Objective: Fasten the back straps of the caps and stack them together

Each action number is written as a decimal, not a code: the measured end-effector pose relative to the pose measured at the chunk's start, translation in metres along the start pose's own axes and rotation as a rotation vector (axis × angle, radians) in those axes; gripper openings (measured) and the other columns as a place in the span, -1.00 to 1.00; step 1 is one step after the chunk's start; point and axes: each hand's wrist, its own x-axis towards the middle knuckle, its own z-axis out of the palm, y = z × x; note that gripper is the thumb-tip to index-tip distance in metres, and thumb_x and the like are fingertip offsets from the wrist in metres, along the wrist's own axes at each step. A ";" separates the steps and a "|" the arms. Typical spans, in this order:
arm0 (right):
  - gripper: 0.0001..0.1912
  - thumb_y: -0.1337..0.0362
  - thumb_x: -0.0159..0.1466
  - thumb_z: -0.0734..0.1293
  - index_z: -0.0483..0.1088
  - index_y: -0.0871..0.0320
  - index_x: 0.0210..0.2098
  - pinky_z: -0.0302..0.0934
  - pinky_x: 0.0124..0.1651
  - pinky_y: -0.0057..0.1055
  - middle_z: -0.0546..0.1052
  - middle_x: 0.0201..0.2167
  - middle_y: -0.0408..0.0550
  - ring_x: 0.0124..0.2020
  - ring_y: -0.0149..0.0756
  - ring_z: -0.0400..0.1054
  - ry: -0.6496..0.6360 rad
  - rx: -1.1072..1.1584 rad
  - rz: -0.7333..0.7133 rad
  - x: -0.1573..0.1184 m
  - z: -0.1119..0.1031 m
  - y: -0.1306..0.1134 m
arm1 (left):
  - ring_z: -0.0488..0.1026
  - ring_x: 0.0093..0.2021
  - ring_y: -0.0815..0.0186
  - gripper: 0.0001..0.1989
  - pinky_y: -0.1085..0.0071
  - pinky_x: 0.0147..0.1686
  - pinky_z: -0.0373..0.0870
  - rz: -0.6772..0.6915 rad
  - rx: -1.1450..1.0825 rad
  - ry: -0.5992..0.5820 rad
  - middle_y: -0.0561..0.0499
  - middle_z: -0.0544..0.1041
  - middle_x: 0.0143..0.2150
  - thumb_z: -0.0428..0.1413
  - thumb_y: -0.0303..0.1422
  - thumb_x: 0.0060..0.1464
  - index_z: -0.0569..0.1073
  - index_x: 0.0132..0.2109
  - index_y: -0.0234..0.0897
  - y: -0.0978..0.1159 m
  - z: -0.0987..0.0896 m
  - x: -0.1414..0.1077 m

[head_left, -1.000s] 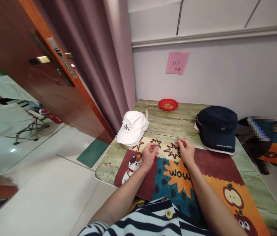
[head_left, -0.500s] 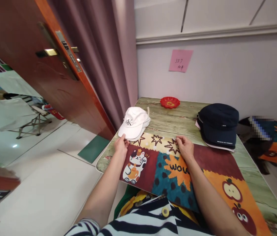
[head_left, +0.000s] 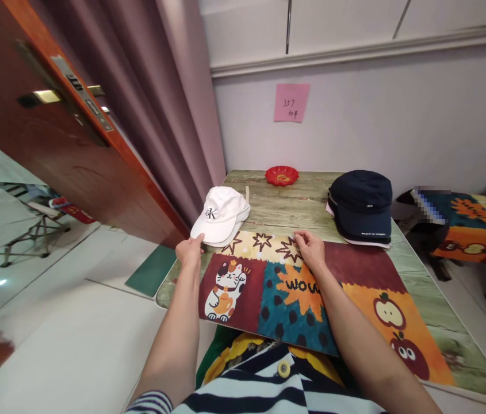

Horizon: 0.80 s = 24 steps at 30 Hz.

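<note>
My left hand (head_left: pixel 190 251) pinches the brim of a white baseball cap (head_left: pixel 221 211) with dark "CK" letters, at the table's left side. A second pale edge shows beneath this cap. My right hand (head_left: pixel 310 248) rests at the far edge of a colourful printed mat (head_left: pixel 243 287), its fingers curled together; nothing shows in them. The mat carries a lucky cat, a "WOW" burst and apples. To the right stands a stack topped by a navy cap (head_left: pixel 362 201), with pale brims below it.
A red scalloped dish (head_left: pixel 282 176) sits at the back of the wood-patterned table (head_left: pixel 303 207). A pink note (head_left: pixel 291 103) is stuck on the wall. At left are a curtain (head_left: pixel 156 92) and an open door (head_left: pixel 83 155). Another patterned surface (head_left: pixel 479 224) is at right.
The view has swung slightly right, so things sit farther left. Both hands keep about the same places, the left at the white cap's brim and the right on the mat.
</note>
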 end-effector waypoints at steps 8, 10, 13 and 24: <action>-0.66 0.00 0.26 0.31 0.56 0.08 -0.17 0.35 -0.19 -0.30 0.68 -0.36 -0.06 -0.35 -0.15 0.57 -0.014 0.033 0.013 0.002 0.001 0.004 | 0.34 -0.63 0.44 -0.89 0.56 -0.66 0.25 -0.099 -0.255 -0.169 0.08 0.41 -0.60 0.24 -0.48 -0.04 0.42 -0.40 -0.35 0.035 0.014 -0.014; -0.66 0.00 0.25 0.32 0.57 0.08 -0.18 0.34 -0.20 -0.30 0.67 -0.37 -0.06 -0.36 -0.16 0.56 -0.017 0.047 0.017 0.001 0.000 0.004 | 0.47 -0.51 0.40 -0.92 0.50 -0.47 0.48 -0.085 -0.340 -0.191 0.03 0.51 -0.50 0.20 -0.53 -0.02 0.44 -0.34 -0.34 0.044 0.022 -0.017; -0.66 -0.01 0.24 0.34 0.58 0.08 -0.19 0.32 -0.21 -0.29 0.66 -0.39 -0.06 -0.38 -0.15 0.55 -0.020 0.079 0.018 0.001 -0.001 0.004 | 0.56 -0.32 0.36 -0.87 0.37 -0.18 0.59 -0.094 -0.583 -0.228 -0.02 0.59 -0.35 0.13 -0.62 0.00 0.44 -0.30 -0.33 0.058 0.037 -0.018; -0.50 -0.15 0.21 0.37 0.50 0.16 -0.14 0.44 -0.15 -0.23 0.65 -0.25 0.06 -0.30 -0.18 0.55 -0.019 0.451 0.049 0.000 0.000 -0.003 | 0.57 0.06 0.22 -0.44 0.39 -0.07 0.57 -0.037 -0.790 -0.631 -0.04 0.66 0.00 0.11 -0.70 -0.14 0.49 0.05 -0.24 0.065 0.086 -0.061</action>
